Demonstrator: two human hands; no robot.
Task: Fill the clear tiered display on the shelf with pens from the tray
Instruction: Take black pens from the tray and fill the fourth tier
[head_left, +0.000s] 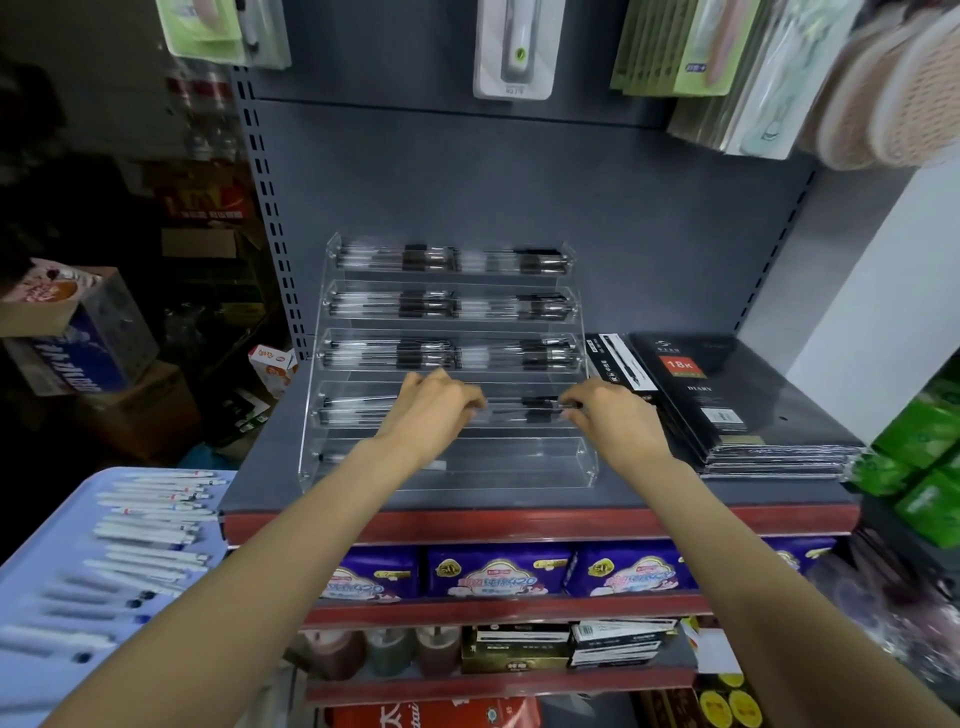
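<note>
Down at the lower left of the frame the tray (31, 571) lay with its spare pens (150, 519) in rows, well away from both hands. Up in the middle, the left hand (431, 410) hovered over the fourth tier of the clear tiered display (589, 467), fingers curled and bunched at the left end of a pen (519, 410), apparently pinching it, though blur hid the actual contact. That pen lay flat with its long axis running left to right along the tier, dark grip toward the right. And there was the right hand (613, 421), fingertips closed on the pen's right end. Both hands sat level, one at each end, so neither was nearer. The three tiers above held pens; the lowest tier showed only a little at its left end.
</note>
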